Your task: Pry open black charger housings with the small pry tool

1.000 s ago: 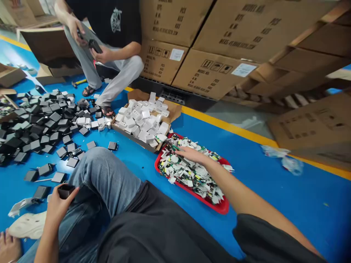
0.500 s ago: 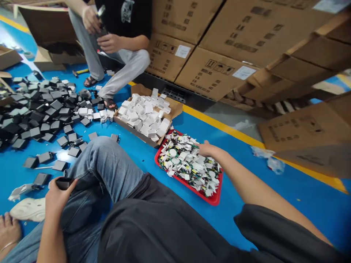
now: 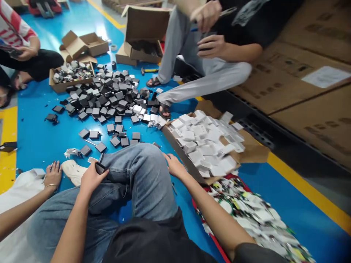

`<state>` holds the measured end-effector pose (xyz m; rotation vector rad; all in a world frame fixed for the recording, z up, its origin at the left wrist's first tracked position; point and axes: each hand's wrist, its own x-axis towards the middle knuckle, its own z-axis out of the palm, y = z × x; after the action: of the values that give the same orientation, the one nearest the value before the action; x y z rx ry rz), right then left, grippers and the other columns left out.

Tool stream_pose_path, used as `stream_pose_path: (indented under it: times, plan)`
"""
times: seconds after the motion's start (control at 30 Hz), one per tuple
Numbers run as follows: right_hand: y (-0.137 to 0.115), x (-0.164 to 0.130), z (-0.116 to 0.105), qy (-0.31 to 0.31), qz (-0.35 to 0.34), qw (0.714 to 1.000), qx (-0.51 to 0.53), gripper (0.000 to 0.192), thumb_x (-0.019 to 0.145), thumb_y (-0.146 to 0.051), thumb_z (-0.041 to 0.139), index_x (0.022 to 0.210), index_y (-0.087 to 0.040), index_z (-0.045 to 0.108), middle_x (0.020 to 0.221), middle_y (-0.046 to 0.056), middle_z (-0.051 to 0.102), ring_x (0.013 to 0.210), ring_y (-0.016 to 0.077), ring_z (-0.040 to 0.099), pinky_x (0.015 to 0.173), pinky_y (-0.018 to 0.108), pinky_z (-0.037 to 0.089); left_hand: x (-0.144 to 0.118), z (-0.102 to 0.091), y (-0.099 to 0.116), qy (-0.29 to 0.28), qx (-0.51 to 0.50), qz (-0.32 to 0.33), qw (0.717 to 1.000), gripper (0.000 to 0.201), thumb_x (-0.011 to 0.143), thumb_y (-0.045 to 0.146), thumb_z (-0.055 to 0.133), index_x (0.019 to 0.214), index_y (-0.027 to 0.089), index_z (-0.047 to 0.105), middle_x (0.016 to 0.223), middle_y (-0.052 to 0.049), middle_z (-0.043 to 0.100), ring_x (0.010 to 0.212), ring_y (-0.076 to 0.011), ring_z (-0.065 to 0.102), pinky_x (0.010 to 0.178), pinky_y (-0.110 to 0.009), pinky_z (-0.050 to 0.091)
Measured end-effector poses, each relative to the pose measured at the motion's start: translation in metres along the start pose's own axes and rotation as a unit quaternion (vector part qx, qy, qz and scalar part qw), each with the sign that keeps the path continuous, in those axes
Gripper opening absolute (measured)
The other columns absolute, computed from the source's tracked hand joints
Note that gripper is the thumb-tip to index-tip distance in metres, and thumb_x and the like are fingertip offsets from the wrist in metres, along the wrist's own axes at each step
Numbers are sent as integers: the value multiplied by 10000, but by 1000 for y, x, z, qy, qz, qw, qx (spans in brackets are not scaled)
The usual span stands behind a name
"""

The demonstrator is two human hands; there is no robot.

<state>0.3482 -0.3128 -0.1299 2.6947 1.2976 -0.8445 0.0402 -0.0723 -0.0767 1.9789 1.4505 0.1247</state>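
Note:
My left hand (image 3: 92,178) is closed around a black hollow plastic casing (image 3: 100,168), its opening facing up, beside my bent knee. My right hand (image 3: 176,167) is just past the knee, near the carton of white casings (image 3: 183,160). Its fingers look curled, with something small and dark at them that I cannot make out. Under my right forearm lies a red tray (image 3: 218,244) heaped with circuit boards and white plastic pieces (image 3: 257,215). Grey and black adapter-like blocks (image 3: 117,96) are piled on the floor ahead, with a few loose ones (image 3: 101,147) closer to my left hand.
One person (image 3: 208,69) sits ahead, hands raised around a tool; another (image 3: 24,54) sits far left. A third person's limb with a bracelet (image 3: 27,212) reaches in at left. A hammer (image 3: 149,70), open cartons (image 3: 94,44) and stacked boxes (image 3: 309,84) stand around.
My view has swung left. My right hand has moved from over the red tray to beside my knee. My left hand still holds the black casing.

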Motion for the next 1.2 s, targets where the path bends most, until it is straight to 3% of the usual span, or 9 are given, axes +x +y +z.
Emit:
stream_pose_path:
  times: [0.13,0.3,0.57,0.67,0.77,0.87,1.0,1.07,1.2]
  plan:
    - [-63,118,-20,50,-129,990,11,668,899,-311,492,1510,-256,228,1531,125,258,1385,301,253,1070,436,324,7,10,-1,-21,58,2,998,395,640,444,722,962,264,580,905,-91,712,891,-329,680,688,-352,453]
    - [-98,198,-8,40,-206,977,32,477,891,-436,536,1318,-224,533,1390,130,445,1266,290,379,1006,423,373,14,19,-1,-24,65,-30,997,352,644,388,716,959,276,605,884,-84,715,871,-335,687,684,-370,473]
    - [-80,180,21,27,-175,982,71,675,772,-676,577,1311,-277,504,1511,140,234,1356,375,218,1026,556,297,18,23,0,-50,62,-60,995,369,647,379,719,989,313,596,945,-53,716,926,-340,679,729,-393,505]
    - [-84,181,15,22,-163,984,62,607,721,-660,641,1160,-244,583,1396,161,364,1265,373,334,967,528,361,18,23,-1,-50,83,-59,994,370,667,374,709,1014,318,590,944,-43,716,925,-321,683,724,-375,504]
    - [-83,183,12,83,-125,985,88,486,758,-610,627,1038,-212,604,1243,159,449,1166,344,417,902,477,412,17,23,0,-57,108,-34,992,399,679,388,702,1052,322,576,967,-42,711,918,-313,685,713,-366,501]
    - [-71,181,13,110,-123,973,159,430,788,-503,624,1084,-197,571,1164,139,474,1094,300,483,886,431,431,15,22,2,-76,131,-20,988,434,702,424,676,1099,301,552,1006,-66,702,932,-315,677,722,-368,496]
    - [-53,165,23,43,-173,939,295,636,730,-438,654,1284,-205,444,1158,113,493,1086,259,521,931,387,436,13,21,7,-103,146,-19,984,515,762,489,584,1194,231,474,1122,-119,661,999,-327,652,787,-392,486]
    - [-48,153,29,50,-148,922,355,678,730,-449,638,1318,-211,400,1160,106,505,1112,245,519,964,379,429,12,21,9,-118,158,-23,980,538,791,511,535,1219,198,440,1159,-144,639,1025,-342,638,808,-408,478]
    - [-47,137,25,110,-39,826,551,739,653,-534,685,1277,-233,428,1165,81,541,1055,232,553,911,374,486,12,18,8,-136,162,-9,977,536,823,540,484,1219,183,426,1169,-170,629,1041,-362,630,811,-416,476]
